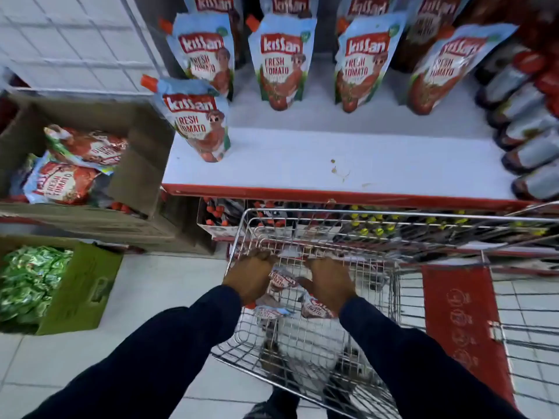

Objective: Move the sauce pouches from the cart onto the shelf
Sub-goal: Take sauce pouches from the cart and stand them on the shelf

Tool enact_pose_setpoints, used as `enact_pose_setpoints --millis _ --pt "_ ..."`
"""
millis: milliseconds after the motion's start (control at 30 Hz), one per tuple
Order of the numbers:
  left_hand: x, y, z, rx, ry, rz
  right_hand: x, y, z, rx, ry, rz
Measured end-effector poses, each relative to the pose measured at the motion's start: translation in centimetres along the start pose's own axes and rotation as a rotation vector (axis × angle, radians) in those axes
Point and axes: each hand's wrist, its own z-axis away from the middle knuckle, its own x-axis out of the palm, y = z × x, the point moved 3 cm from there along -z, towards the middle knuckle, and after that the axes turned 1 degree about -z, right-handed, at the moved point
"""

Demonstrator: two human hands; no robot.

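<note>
Head view: two dark-sleeved arms reach down into a wire shopping cart (pixel 390 276). Left hand (pixel 249 275) and right hand (pixel 329 285) both lie knuckles-up inside the basket, fingers curled down onto the Kissan Fresh Tomato sauce pouches in the cart (pixel 279 281); whether either hand has closed a grip on a pouch cannot be told, fingertips hidden. Several pouches lie flat on the basket floor under and between the hands. Red fold-down cart flap (pixel 462 322) to the right. Left of the cart, on the floor, a green carton (pixel 81 285) holding shiny green packets; beyond it a brown cardboard box (pixel 145 164) with more tomato pouches lying flat. Ahead, the white shelf (pixel 332 164) with red front edge sits just beyond the cart rim. One upright pouch (pixel 196 122) stands near the shelf's left front corner; a row of upright pouches (pixel 281 62) stands further back. Front middle of the shelf is bare. Dark bottles (pixel 526 140) lie along its right edge.
</note>
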Motion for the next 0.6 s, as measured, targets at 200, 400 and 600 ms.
enact_pose_setpoints --millis 200,400,600 --pt "1.4 -0.2 -2.4 -0.023 -0.036 0.003 2.2 -0.7 -2.1 0.088 -0.094 0.031" --pt "0.0 0.3 -2.3 -0.026 -0.015 0.01 2.6 -0.9 -2.2 0.098 -0.002 0.059" --pt "-3.6 -0.1 0.1 -0.061 0.122 0.138 -2.6 -1.1 0.2 0.021 0.107 -0.042"
